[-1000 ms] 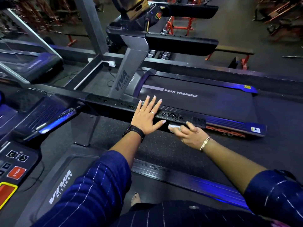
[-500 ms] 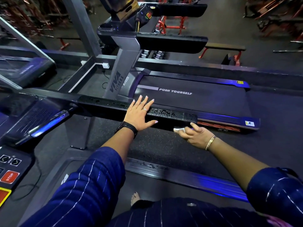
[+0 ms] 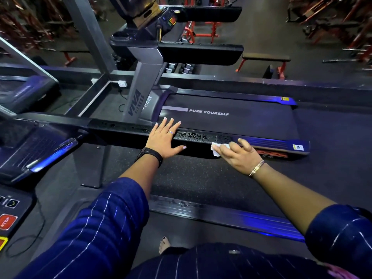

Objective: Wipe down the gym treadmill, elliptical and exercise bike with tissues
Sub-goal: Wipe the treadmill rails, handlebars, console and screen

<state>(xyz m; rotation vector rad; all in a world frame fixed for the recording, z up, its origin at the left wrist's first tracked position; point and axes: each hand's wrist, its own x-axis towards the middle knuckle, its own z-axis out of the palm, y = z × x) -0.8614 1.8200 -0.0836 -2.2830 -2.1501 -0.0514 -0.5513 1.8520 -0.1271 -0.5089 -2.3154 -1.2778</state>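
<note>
A black padded handrail [image 3: 120,128] of the treadmill runs left to right in front of me, wet with droplets near its right end. My left hand [image 3: 164,138] lies flat on top of it, fingers spread, holding nothing. My right hand [image 3: 240,154] presses a white tissue [image 3: 217,149] against the rail's right end; only part of the tissue shows past my fingers. Beyond the rail lies a neighbouring treadmill's belt [image 3: 231,119] marked PUSH YOURSELF.
The console [image 3: 12,216] with a red STOP button is at lower left. A grey upright [image 3: 138,95] marked VIVA stands behind the rail, with two more padded handrails [image 3: 201,52] above. A red-framed bench [image 3: 265,59] and racks stand at the back.
My right hand has slid the tissue to the right along the handrail toward its end. My left hand has stayed flat on the rail.
</note>
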